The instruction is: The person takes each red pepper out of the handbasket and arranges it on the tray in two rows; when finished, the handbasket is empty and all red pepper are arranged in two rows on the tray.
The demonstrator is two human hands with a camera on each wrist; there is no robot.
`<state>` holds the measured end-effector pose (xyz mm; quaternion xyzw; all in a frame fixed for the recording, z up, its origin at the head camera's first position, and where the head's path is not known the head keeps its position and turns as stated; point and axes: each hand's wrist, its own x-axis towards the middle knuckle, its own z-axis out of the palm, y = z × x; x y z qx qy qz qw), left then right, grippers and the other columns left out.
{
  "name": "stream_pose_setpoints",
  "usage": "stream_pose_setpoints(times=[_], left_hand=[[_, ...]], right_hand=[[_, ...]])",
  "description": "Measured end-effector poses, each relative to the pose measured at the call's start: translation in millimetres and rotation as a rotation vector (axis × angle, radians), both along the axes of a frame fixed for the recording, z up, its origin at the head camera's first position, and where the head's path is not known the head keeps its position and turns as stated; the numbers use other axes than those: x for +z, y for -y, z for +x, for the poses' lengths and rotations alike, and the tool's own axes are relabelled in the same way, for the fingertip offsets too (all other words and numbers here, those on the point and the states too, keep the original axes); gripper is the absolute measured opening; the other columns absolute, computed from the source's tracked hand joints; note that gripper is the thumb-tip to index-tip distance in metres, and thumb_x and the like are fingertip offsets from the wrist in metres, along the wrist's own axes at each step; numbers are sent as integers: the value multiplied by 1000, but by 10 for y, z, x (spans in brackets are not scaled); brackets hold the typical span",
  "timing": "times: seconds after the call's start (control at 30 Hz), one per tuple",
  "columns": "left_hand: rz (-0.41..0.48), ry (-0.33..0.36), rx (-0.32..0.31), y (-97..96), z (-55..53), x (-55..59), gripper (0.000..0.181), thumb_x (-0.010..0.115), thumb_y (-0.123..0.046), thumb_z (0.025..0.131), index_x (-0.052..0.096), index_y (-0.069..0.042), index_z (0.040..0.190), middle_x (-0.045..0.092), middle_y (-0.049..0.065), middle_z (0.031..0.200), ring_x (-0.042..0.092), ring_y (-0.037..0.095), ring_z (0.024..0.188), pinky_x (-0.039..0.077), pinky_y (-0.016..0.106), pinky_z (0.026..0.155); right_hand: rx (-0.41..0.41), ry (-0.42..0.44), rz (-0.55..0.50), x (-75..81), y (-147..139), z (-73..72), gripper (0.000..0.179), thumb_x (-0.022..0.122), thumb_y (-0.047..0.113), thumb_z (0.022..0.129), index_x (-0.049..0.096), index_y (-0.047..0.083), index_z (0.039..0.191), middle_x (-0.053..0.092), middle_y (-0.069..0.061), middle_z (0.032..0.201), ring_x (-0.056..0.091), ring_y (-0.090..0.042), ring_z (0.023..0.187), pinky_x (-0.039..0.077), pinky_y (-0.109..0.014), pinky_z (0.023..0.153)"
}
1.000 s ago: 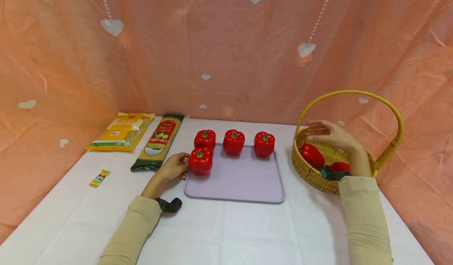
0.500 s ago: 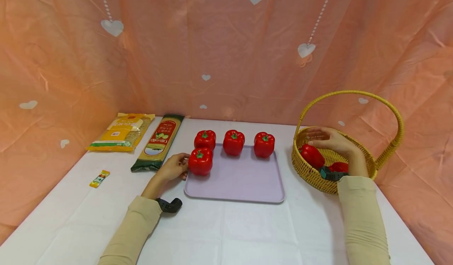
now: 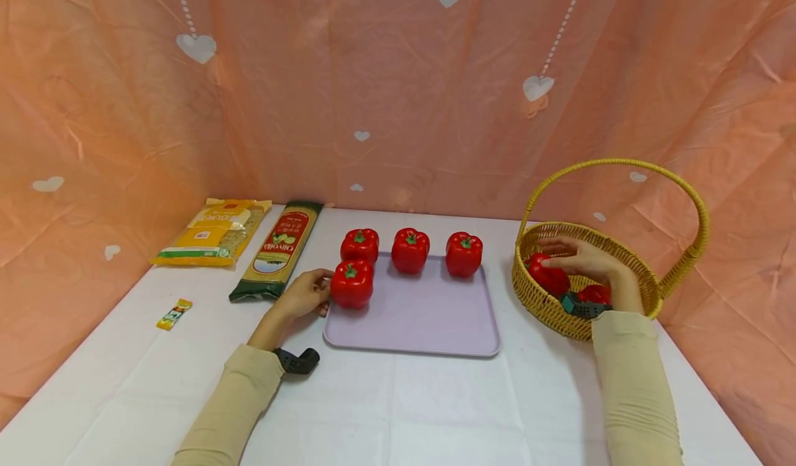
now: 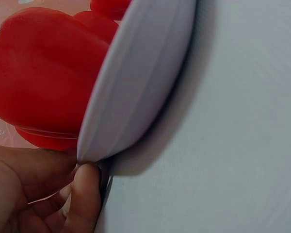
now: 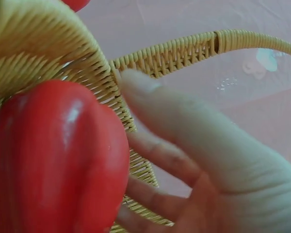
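Observation:
My left hand (image 3: 305, 293) is at the left edge of a pale purple tray (image 3: 423, 321), and the left wrist view shows thumb and finger pinching its rim (image 4: 116, 121). Beside those fingers a red bell pepper (image 3: 352, 285) sits on the tray. Over the yellow wicker basket (image 3: 541, 314), my right hand (image 3: 584, 258) reaches in with fingers spread. Right by its fingers lies a red bell pepper (image 3: 546, 276); in the right wrist view this pepper (image 5: 63, 155) fills the left side, with the thumb apart from it. Another red pepper (image 3: 595, 294) is partly hidden behind the wrist camera.
Three more red peppers stand along the tray's far edge: left (image 3: 359, 245), middle (image 3: 410, 250) and right (image 3: 463, 254). A green-gold packet (image 3: 280, 248), a yellow bag (image 3: 214, 234) and a small sachet (image 3: 175, 314) lie at left. The basket's tall handle (image 3: 622, 162) arches above it.
My right hand has lowered into the basket, coming down closer to the pepper on its left side. The left hand, the tray and its peppers have stayed put.

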<state>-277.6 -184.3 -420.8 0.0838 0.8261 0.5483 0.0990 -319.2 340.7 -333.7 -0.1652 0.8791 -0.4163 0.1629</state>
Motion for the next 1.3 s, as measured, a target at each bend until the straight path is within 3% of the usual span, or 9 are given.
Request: stream_pose_setpoints(times=[0.3,0.6,1.03,1.17,1.3], left_hand=[[-7,5,1,-6,-6,5,35,44,2,92,43,13,125,51,13,84,52,15,58,52,26,52],[-5,11,6,-3,-1,5,36,43,3,92,42,13,126,51,14,85,52,15,58,51,26,52],[11,13,8,-5,2,-2,35,42,3,92,42,13,126,50,13,85,52,15,58,51,26,52],[8,17,8,-5,4,1,36,42,3,92,42,13,126,50,13,85,52,15,59,51,26,52],[3,19,12,-6,4,6,36,42,3,92,42,12,126,51,14,86,52,15,59,51,26,52]], right_hand=[[7,83,19,-40,0,9,63,60,18,89,30,-4,140,32,-29,139,50,-28,108,47,-32,86],[-26,111,22,-64,-3,5,64,61,20,88,31,-3,139,37,-27,132,52,-27,102,49,-32,84],[-52,102,-32,-91,13,12,39,64,17,87,42,9,118,54,-5,100,55,-15,82,46,-29,70],[-65,61,-22,-73,16,33,41,64,17,87,40,7,119,52,-11,104,53,-18,82,44,-28,67],[-118,12,-14,-30,14,67,55,63,22,88,32,3,129,41,-22,122,48,-28,97,46,-27,74]])
